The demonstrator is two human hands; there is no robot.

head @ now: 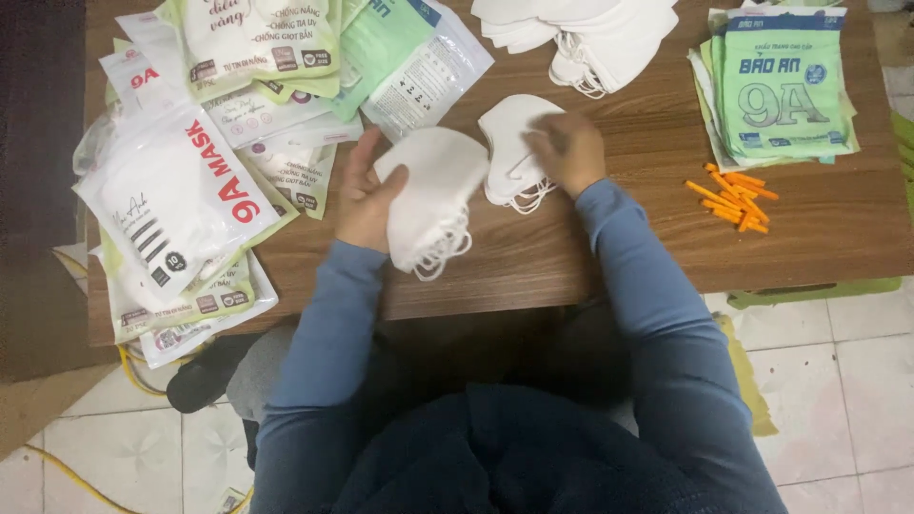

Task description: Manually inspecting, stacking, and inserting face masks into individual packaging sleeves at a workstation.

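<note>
My left hand grips a thick stack of white face masks, held upright just above the wooden table, with the ear loops hanging at the lower right. My right hand rests palm down on a small pile of white masks lying flat on the table, fingers curled over its right side. The two piles are close but apart.
A heap of white and green mask pouches covers the table's left side. More loose white masks lie at the back. A stack of green pouches sits at the right, with several orange strips in front of it.
</note>
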